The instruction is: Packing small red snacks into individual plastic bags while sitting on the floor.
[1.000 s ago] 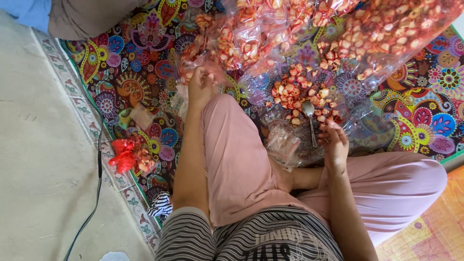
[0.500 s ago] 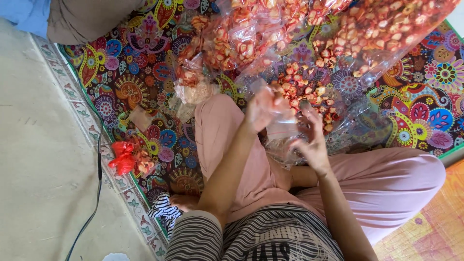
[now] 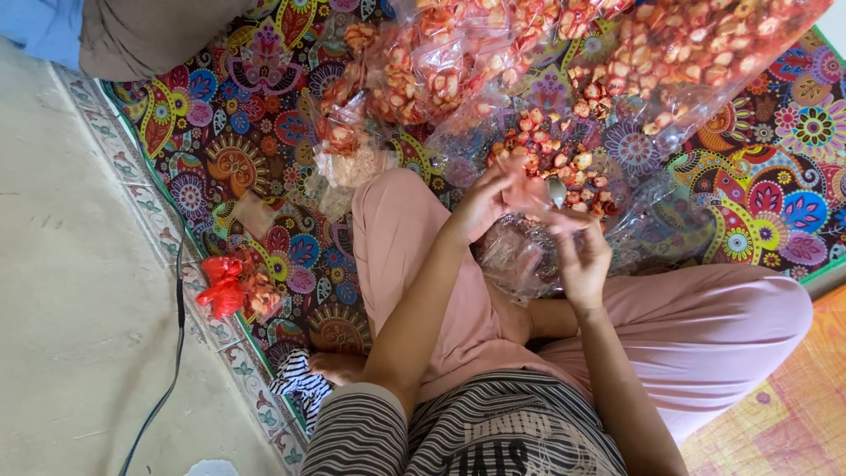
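Grip: left hand [image 3: 487, 201] and right hand [image 3: 580, 257] both pinch small clear plastic bag [image 3: 529, 196], crumpled, pinkish.

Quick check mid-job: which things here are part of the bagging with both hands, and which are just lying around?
In hand:
left hand and right hand on a small clear bag
loose pile of orange-red snacks
spoon
large filled bags

Lying about:
red plastic bundle
black cable
patterned mat
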